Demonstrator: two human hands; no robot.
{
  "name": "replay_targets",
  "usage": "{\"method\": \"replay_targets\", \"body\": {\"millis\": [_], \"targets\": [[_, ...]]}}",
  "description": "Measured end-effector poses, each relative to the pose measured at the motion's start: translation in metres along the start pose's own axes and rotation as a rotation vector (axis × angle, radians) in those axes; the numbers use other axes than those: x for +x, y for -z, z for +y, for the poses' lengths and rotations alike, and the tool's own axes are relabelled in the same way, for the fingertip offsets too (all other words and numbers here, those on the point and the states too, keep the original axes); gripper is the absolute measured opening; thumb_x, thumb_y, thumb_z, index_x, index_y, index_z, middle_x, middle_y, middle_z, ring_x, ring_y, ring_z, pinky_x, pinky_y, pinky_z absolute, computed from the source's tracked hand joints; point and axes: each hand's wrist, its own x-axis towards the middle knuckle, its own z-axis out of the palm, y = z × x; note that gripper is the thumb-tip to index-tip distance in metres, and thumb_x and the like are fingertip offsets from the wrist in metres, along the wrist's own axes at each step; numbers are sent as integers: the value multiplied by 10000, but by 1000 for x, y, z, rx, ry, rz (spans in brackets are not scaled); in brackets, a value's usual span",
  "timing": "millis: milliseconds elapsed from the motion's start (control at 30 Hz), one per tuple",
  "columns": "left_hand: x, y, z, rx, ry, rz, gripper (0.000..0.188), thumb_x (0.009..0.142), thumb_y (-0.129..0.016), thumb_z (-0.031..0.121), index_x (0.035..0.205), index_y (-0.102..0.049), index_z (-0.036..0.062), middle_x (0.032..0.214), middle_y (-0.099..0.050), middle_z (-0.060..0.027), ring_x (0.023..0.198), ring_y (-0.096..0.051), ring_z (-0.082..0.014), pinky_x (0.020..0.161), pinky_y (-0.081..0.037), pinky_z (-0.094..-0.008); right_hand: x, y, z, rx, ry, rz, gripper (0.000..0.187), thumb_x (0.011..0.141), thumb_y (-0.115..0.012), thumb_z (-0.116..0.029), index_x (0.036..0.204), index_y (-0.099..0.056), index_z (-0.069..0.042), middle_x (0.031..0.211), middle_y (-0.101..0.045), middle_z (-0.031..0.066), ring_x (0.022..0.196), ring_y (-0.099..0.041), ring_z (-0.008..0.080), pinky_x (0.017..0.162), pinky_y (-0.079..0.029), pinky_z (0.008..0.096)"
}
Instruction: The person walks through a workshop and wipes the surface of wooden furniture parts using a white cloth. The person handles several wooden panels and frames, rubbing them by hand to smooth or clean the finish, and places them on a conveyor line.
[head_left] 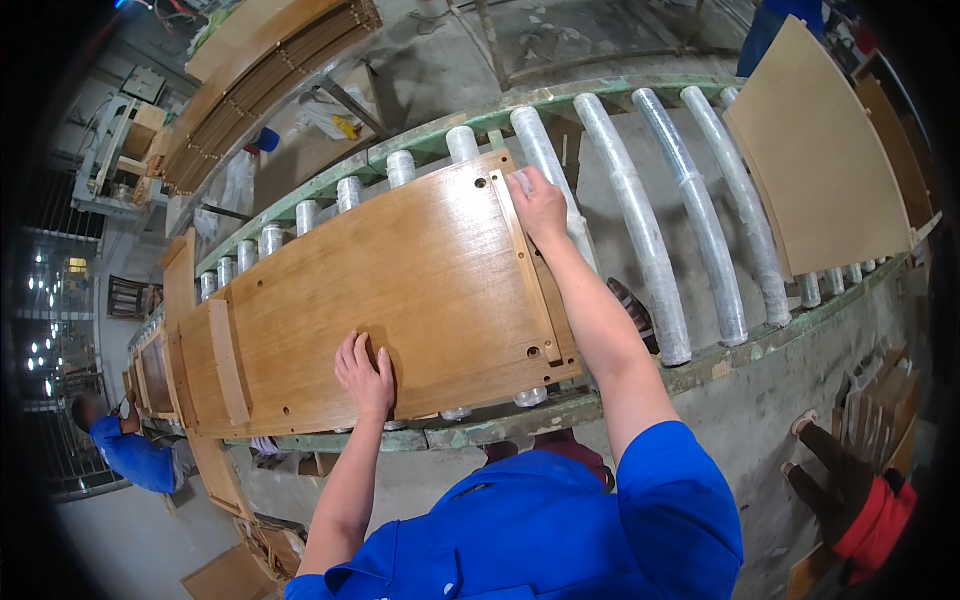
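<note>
A long varnished wooden panel (pixel 400 270) lies across the roller conveyor, with drilled holes near its edges. My left hand (pixel 365 378) rests on its near side, fingers spread and nothing held. At the panel's right end, a narrow wooden strip (pixel 528 270) runs across its width. My right hand (pixel 540 208) is closed at the far end of this strip, fingers bent against it; the fingertips are partly hidden. Toward the panel's left end, a second flat crosspiece (pixel 228 362) lies across the surface.
Plastic-wrapped rollers (pixel 640 230) continue to the right, where a large brown board (pixel 815 150) stands tilted. Stacked curved panels (pixel 270 85) lie beyond the conveyor. A person in blue (pixel 135 455) is at the far left; another in red (pixel 880 520) is at the lower right.
</note>
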Motion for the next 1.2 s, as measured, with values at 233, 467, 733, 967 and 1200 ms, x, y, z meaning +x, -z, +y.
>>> {"method": "replay_targets", "body": {"millis": [233,467,733,967,1200], "targets": [[-5,-5,-4,11,-30,50,377,848,-539,245,1164,-487,48,1243,-453,-123,1170,-379,-312,986,-279,-430,-41,17,11,23,195,83,254,841,-560,-339,832,-542,-85,718,-610,159,662,-594,360,574,-462,448],[-7,-8,-6,21,-58,77,376,835,-551,248,1153,-496,55,1237,-459,-121,1168,-380,-312,984,-284,-440,-102,49,19,27,201,83,249,837,-576,-306,771,-528,-71,687,-595,154,643,-587,352,546,-460,430],[-12,-8,-7,0,-79,106,372,841,-549,254,1159,-498,67,1236,-465,-105,1162,-387,-304,975,-294,-437,-172,86,19,6,165,43,174,835,-601,-216,787,-608,-49,715,-622,137,626,-606,312,548,-468,370],[-14,-13,-10,14,-90,127,361,856,-539,263,1170,-499,89,1232,-472,-86,1157,-398,-289,966,-304,-425,-226,114,18,57,136,64,183,829,-610,-230,779,-587,-55,686,-612,129,616,-605,300,537,-467,381],[-14,-12,-13,-4,-54,112,370,835,-552,271,1153,-509,85,1234,-462,-93,1170,-382,-288,990,-281,-432,-237,137,26,697,-434,-193,205,855,-571,-256,868,-585,-52,664,-584,71,482,-515,154,448,-407,284]]}}
